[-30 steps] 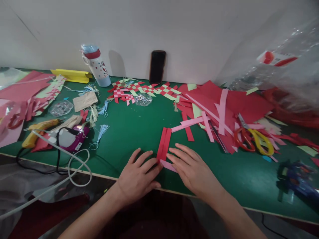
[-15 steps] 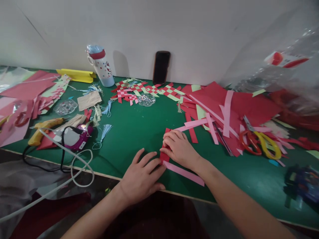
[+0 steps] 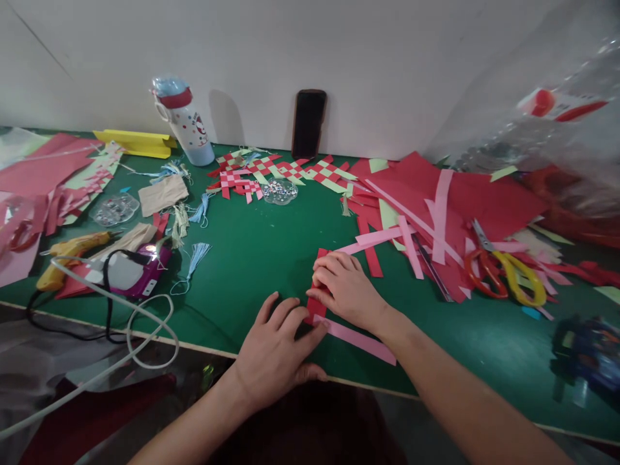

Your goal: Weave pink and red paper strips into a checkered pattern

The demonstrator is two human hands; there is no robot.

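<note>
My left hand (image 3: 285,336), fingers apart, touches the pink strip (image 3: 363,343); my right hand (image 3: 347,285) curls over the red paper (image 3: 317,309), grip unclear; both pieces seem light, creasable: hold by edges

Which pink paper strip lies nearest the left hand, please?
The frontmost pink strip, its end at the left hand; the others lie farther back.

no lettering can be made out: the print on the bottle (image 3: 190,132) is too small, and the red-and-white label (image 3: 562,105) on the clear plastic (image 3: 588,139) is blurred.
</note>
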